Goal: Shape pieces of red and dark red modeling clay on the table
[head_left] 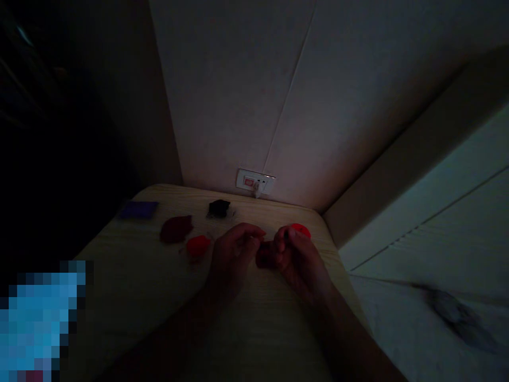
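Note:
The scene is very dark. My left hand (234,252) rests on a pale wooden table (151,297) with its fingers curled inward. My right hand (296,257) lies close beside it, fingers curled too. Between the two hands sits a small dark red piece (265,255), touched by the fingertips; I cannot make out what it is. A bright red piece (301,229) shows just behind my right hand. Left of my left hand lie a bright red piece (198,245) and a dark red piece (176,228).
A black object (219,208) and a flat purple object (139,210) lie at the table's far side. A wall socket (254,182) sits on the wall behind. A white panel (437,223) borders the table on the right. A blurred blue patch (40,323) fills the lower left.

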Demonstrator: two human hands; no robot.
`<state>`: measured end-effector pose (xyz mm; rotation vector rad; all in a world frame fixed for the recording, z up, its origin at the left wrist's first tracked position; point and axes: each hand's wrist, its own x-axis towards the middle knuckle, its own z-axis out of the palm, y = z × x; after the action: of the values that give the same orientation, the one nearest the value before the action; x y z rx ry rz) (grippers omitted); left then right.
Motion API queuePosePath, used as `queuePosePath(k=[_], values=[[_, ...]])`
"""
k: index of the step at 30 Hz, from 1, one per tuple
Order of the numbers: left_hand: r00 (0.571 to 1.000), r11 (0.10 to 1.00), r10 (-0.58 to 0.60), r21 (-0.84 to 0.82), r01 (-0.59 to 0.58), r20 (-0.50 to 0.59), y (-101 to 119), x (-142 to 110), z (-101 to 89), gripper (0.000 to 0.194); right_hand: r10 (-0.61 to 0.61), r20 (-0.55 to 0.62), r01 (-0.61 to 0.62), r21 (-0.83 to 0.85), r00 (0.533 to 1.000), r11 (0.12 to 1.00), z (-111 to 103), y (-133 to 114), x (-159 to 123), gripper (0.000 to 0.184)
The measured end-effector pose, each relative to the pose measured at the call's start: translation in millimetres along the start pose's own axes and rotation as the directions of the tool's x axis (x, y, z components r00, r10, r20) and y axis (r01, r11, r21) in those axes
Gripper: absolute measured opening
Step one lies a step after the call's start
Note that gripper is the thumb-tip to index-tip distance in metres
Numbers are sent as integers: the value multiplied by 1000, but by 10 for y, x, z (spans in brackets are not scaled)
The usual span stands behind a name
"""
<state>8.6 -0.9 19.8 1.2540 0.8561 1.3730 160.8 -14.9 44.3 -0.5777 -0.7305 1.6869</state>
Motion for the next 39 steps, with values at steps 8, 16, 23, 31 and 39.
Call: queuePosePath(k=[8, 16, 23, 31, 39], values=[[1000, 1000, -2, 5, 2, 7, -4, -7, -6, 13, -45, 6, 45, 8, 999, 999, -78, 21, -6, 22], [1000, 1000, -2, 27, 2, 9, -3, -5, 3, 14, -53, 31, 53, 14, 998, 998, -86, 25, -18, 21], [1000, 999, -7, 40, 6, 5, 53, -7, 13, 16, -25, 9, 25, 25, 1000, 999, -75, 10, -8, 21], [1000, 999, -3, 47, 2, 25, 25, -16, 2, 16, -24, -18, 25, 18, 1000, 1000, -86, -2, -19, 20], [999, 999, -10, 50, 9, 32, 4, -12, 0, 15, -52, 10, 51, 15, 999, 999, -85, 3, -20, 23]])
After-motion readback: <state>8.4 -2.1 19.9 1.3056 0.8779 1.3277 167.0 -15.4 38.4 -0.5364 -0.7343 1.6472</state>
